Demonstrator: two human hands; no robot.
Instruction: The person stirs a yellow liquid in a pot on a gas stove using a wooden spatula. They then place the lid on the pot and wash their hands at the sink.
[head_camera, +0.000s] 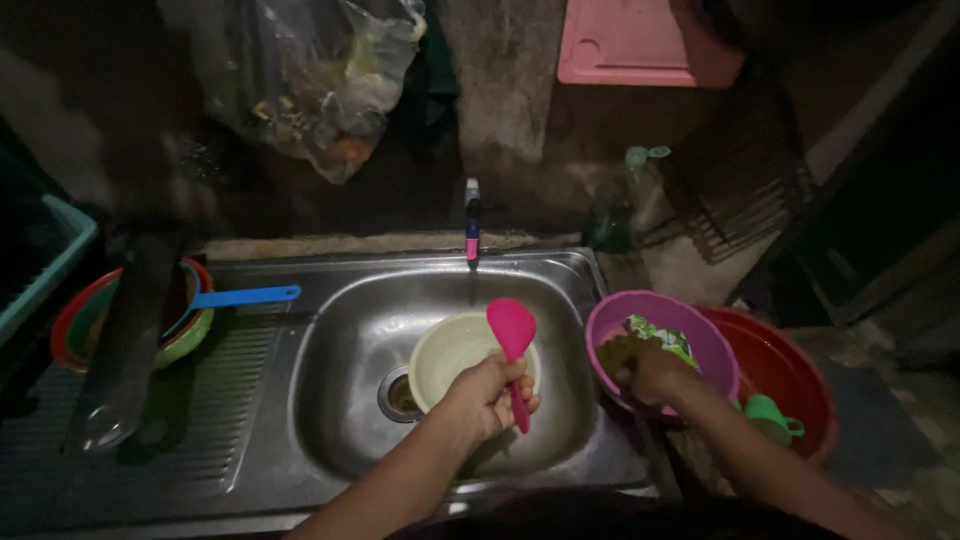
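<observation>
While water is not seen running, the steel sink (340, 300) fills the middle of the view. At its far left edge, on the ribbed draining part, sits a stack of coloured bowls (85, 320) with a blue spoon (235, 298) sticking out to the right. A dark long thing lies across the bowls, but it is too dark to tell what it is. Above, a clear plastic bag (310, 75) hangs on the wall. At the back edge of the sink stands a small tap (472, 222). Down in the sink basin, next to the drain hole (398, 395), sits a cream bowl (450, 355). Over that bowl, the left hand (485, 400) is closed tight around the handle of a pink rice spoon (513, 335), with the round end pointing up. Just past the right edge of the sink is a purple bowl (620, 315). The right hand (645, 370) is inside it, fingers curled on a green scrub pad (615, 355). A red basin (790, 365) sits beside the purple bowl, with a small green cup (768, 412) in it.
</observation>
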